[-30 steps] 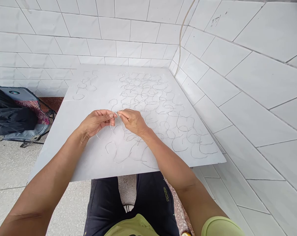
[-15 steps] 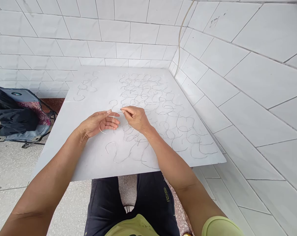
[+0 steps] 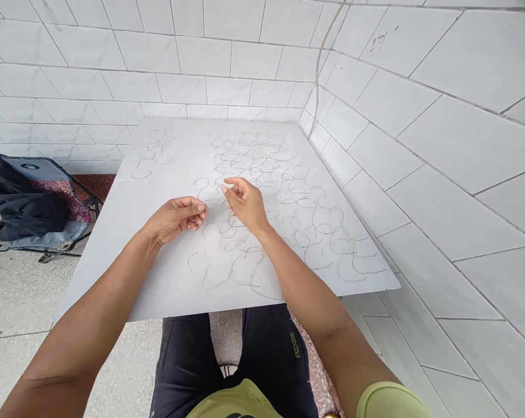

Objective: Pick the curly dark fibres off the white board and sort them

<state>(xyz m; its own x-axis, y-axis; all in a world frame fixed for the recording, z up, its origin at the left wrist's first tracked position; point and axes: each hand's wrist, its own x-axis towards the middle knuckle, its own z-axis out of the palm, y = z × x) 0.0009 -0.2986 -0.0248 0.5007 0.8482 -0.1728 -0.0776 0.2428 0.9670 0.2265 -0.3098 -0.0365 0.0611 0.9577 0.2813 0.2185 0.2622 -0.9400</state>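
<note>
Wire (image 3: 205,198) is pinched between thumb and fingers of the left hand (image 3: 177,219), above the table (image 3: 158,290). In the right hand (image 3: 247,207), thumb and index are held apart, with nothing seen between. It should prove light, springy, easily bent; best gripped near an end. The flat, pale table is bordered by tiled walls (image 3: 419,145).
</note>
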